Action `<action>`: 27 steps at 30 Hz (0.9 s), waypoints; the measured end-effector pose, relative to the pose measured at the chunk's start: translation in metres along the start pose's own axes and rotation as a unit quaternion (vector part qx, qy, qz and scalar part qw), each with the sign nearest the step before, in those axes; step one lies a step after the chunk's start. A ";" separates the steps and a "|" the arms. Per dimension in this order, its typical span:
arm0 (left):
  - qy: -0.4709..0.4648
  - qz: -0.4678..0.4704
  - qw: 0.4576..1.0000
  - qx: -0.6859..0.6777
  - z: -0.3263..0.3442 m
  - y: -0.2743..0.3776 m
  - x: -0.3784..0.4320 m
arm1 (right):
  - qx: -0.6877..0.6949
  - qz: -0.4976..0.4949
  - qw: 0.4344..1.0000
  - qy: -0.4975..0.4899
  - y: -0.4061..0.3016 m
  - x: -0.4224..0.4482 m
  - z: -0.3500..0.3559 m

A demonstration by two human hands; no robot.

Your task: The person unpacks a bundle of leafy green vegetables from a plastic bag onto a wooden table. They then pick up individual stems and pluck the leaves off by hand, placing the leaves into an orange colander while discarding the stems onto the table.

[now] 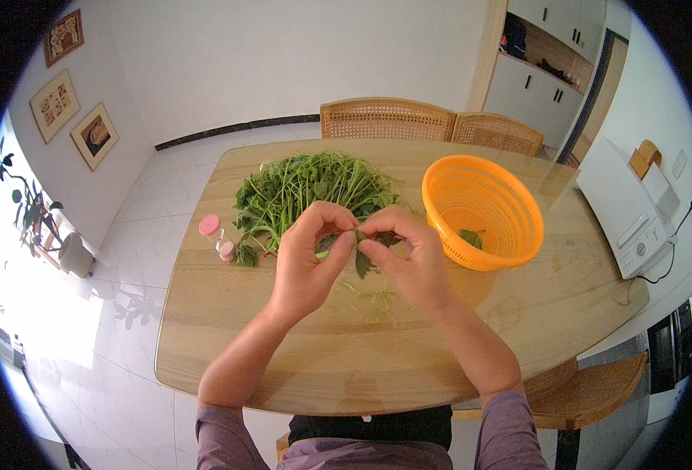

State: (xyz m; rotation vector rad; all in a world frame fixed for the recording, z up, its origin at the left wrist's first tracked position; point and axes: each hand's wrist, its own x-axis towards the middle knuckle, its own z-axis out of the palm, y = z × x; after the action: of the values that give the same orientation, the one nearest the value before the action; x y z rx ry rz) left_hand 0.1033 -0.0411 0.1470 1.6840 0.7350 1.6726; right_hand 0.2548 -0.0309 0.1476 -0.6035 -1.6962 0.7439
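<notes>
My left hand [314, 258] and my right hand [407, 252] meet above the middle of the wooden table [334, 346], thumbs and forefingers pinched on a green leafy sprig [363, 264] between them. Behind my hands lies a large heap of leafy green stems with thin tendrils [316, 182]. An orange plastic colander basket [481, 211] stands to the right of my right hand, with a small green leaf [471, 237] inside. Pale tendril scraps [381, 299] are scattered on the tabletop below my hands.
Left of the heap are two small glass jars with pink lids [210, 225] [227, 251] and a loose leaf [246, 255]. Cane-backed chairs [387, 120] stand at the far edge. A white appliance [628, 211] is at the right, another cane chair [587, 396] at the lower right.
</notes>
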 end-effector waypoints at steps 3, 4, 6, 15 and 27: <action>-0.024 -0.004 0.995 0.101 -0.004 0.004 0.000 | -0.034 -0.031 0.999 -0.002 0.001 0.002 -0.005; -0.027 -0.003 0.994 0.107 -0.004 0.004 -0.001 | -0.045 -0.036 0.998 -0.002 0.001 0.002 -0.006; -0.032 0.000 0.992 0.119 -0.004 0.003 -0.001 | -0.026 0.006 1.000 0.009 -0.002 0.001 -0.005; -0.035 0.035 0.990 0.135 0.000 0.004 -0.004 | 0.081 0.057 0.995 0.031 0.000 -0.001 -0.003; -0.150 0.043 0.970 0.186 -0.003 0.012 -0.001 | 0.198 0.003 0.967 0.159 -0.002 0.009 -0.028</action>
State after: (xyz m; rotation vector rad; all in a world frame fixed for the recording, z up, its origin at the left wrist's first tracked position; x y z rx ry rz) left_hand 0.0992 -0.0492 0.1561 2.1982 0.8742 1.3475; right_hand 0.2800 -0.0209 0.1603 -0.4191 -1.2093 0.9077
